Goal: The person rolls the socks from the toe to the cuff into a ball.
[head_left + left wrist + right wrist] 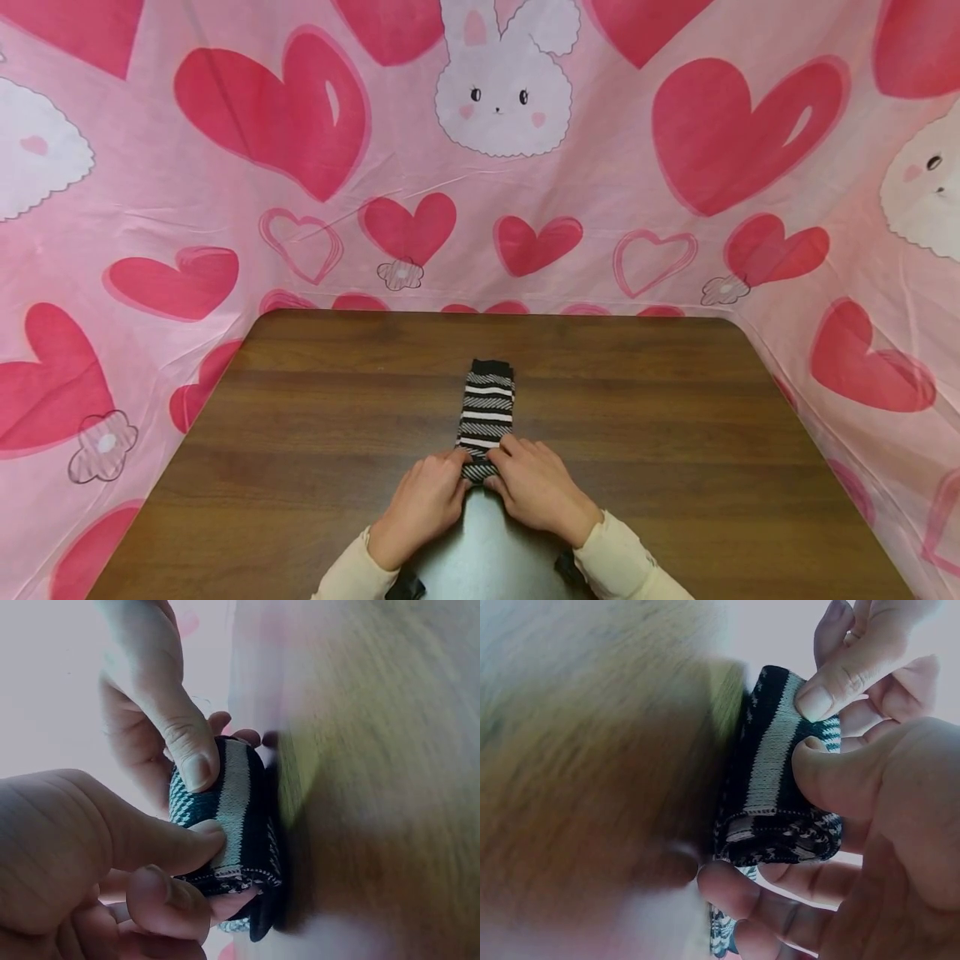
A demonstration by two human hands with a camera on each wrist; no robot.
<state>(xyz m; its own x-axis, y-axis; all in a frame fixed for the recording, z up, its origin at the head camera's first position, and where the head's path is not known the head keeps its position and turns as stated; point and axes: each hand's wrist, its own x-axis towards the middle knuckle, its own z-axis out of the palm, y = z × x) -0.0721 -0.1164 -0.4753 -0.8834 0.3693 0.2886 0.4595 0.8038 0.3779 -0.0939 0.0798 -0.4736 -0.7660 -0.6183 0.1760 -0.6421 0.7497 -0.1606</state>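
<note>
A black, white and grey striped knit sock (488,408) lies lengthwise on the table, its black end pointing away from me. The end nearest me is coiled into a thick roll (238,799), with a white stripe across the top and layered edges showing at its side (780,836). My left hand (429,497) grips the left side of this roll, thumb pressed on the near face. On the right side my right hand (543,489) holds it the same way, its thumb close to the other thumb. Parts of the fingers are hidden behind the roll.
The brown wooden table (337,400) reaches back to a pink cloth (615,167) printed with hearts and rabbits, which hangs along the back and both sides. A pale glare (483,542) covers the table's near middle, between the forearms. Dark straps show at both wrists.
</note>
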